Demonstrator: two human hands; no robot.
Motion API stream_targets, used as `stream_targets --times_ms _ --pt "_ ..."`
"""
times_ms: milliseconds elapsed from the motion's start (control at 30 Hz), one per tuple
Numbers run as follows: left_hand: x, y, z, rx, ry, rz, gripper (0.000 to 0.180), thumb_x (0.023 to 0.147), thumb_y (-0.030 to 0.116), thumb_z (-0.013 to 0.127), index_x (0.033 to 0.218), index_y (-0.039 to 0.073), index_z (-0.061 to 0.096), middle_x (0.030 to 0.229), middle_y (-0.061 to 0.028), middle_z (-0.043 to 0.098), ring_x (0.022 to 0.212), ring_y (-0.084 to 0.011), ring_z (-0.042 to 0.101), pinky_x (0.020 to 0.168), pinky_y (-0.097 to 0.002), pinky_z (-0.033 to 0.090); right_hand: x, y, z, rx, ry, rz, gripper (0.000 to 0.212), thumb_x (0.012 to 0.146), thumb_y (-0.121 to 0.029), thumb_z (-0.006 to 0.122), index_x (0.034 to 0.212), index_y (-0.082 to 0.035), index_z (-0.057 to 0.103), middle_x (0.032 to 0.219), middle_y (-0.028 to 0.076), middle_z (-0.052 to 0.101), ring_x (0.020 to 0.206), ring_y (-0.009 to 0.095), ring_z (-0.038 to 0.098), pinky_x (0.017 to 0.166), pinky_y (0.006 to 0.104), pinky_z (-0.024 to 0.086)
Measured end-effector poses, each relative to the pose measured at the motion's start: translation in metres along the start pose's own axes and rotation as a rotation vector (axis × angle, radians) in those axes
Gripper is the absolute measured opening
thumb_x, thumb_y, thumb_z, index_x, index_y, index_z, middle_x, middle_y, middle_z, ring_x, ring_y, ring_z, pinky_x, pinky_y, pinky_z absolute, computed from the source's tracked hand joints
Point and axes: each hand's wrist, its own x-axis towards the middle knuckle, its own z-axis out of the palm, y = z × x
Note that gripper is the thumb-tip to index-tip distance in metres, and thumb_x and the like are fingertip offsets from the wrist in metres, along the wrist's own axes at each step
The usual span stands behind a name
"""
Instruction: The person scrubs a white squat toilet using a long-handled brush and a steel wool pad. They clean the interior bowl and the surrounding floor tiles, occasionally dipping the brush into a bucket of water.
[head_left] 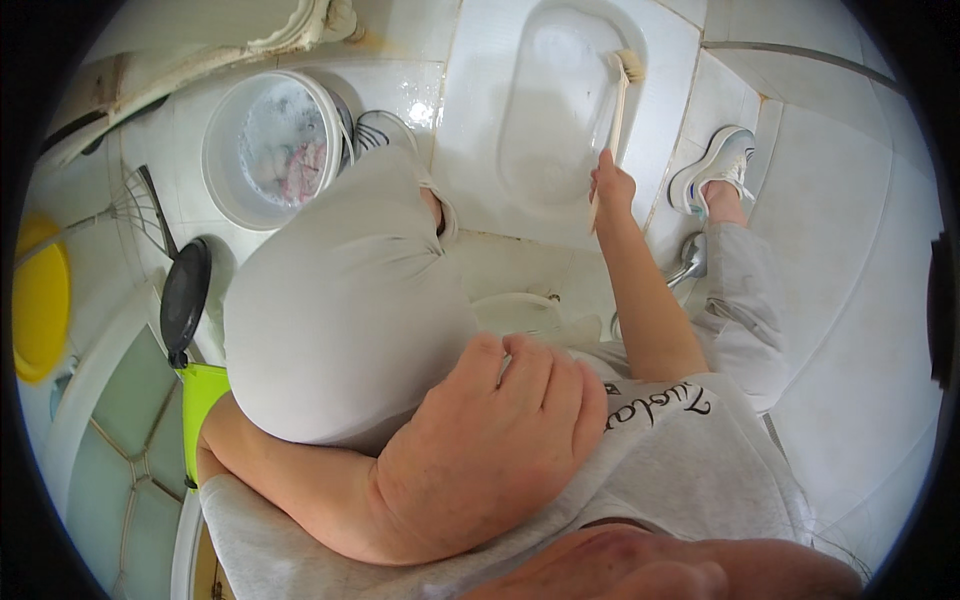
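Observation:
My right hand (pixel 612 187) is closed around the pale handle of a scrub brush (pixel 619 112), held out in front of me. The brush's cream bristles are at the right edge of the bowl of a white squat toilet (pixel 470 110) set in the floor. Drawn back in front of my chest is my left hand (pixel 500 420), its fingers curled. Its palm faces away, and what is inside, if anything, is hidden. My bent left leg fills the space between that hand and the toilet.
At the far left stands a white bucket (pixel 222 150) of sudsy water with pink cloth (pixel 304 172) in it. Leftward are a black oval object (pixel 186 295), a bright green container (pixel 206 382), a wire rack (pixel 132 212) and a yellow basin (pixel 40 300). A chrome shower head (pixel 693 254) lies by my right leg.

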Motion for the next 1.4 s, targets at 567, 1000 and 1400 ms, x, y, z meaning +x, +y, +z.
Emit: stream_targets --times_ms 567,1000,1400 --pt "0.001 0.005 -0.002 0.008 0.006 -0.025 0.022 0.073 0.019 0.054 0.086 0.003 0.059 0.076 -0.0069 0.056 0.077 -0.0215 0.053 0.068 -0.0313 0.041 0.058 -0.042 0.058 -0.126 -0.045 -0.105 0.039 0.083 -0.038 0.06 0.066 -0.002 0.056 0.056 0.004 0.051 0.044 0.013 0.045 0.041 0.0279 0.036" --pt "0.004 0.013 -0.005 0.026 -0.031 -0.043 0.021 0.073 0.019 0.054 0.085 0.003 0.059 0.075 -0.0073 0.055 0.075 -0.022 0.052 0.068 -0.0325 0.041 0.047 0.037 0.0 -0.196 -0.032 -0.154 0.042 0.082 -0.041 0.059 0.063 -0.004 0.057 0.054 0.003 0.051 0.045 0.013 0.047 0.044 0.028 0.038" --pt "0.005 0.005 -0.003 0.013 -0.059 -0.051 0.026 0.074 0.02 0.052 0.091 0.002 0.059 0.081 -0.0088 0.059 0.079 -0.0226 0.054 0.069 -0.0323 0.042 0.041 -0.064 0.077 -0.879 -0.079 -0.591 0.037 0.088 -0.028 0.051 0.081 0.006 0.06 0.082 0.025 0.062 0.078 0.04 0.06 0.07 0.0434 0.048"
